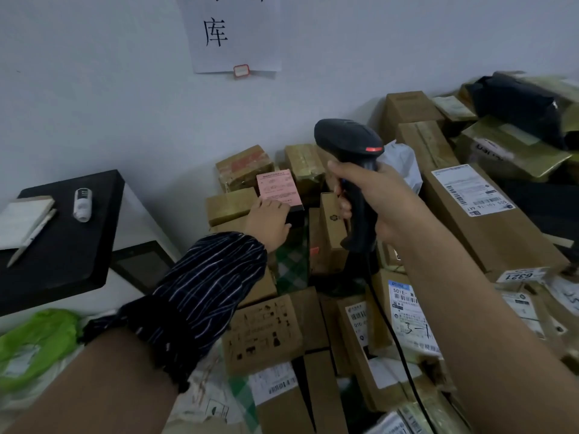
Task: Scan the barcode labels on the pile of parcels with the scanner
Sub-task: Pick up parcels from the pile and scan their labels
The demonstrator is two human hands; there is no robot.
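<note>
The right hand [376, 202] was clamped around the grip of the black scanner [347, 142]. It held the scanner upright at about 1 o'clock from the middle of the view, with the head tipped toward 10 o'clock. The scanner's cable [395, 336] trailed down toward 5 o'clock across the pile of parcels [263, 333], which filled the floor from 12 round to 6 o'clock.

The left hand [269, 220], in a striped sleeve [200, 292], gripped a small dark box with a pink label [277, 189] near the middle, fingers curled round its near edge.

At 3 o'clock a long carton [501, 239] showed a white barcode label [470, 191].

At 9 o'clock a black surface [62, 245] carried a notebook [22, 219], a pen [31, 238] and a white bottle [83, 203]. A green bag [37, 343] lay at 8 o'clock.
</note>
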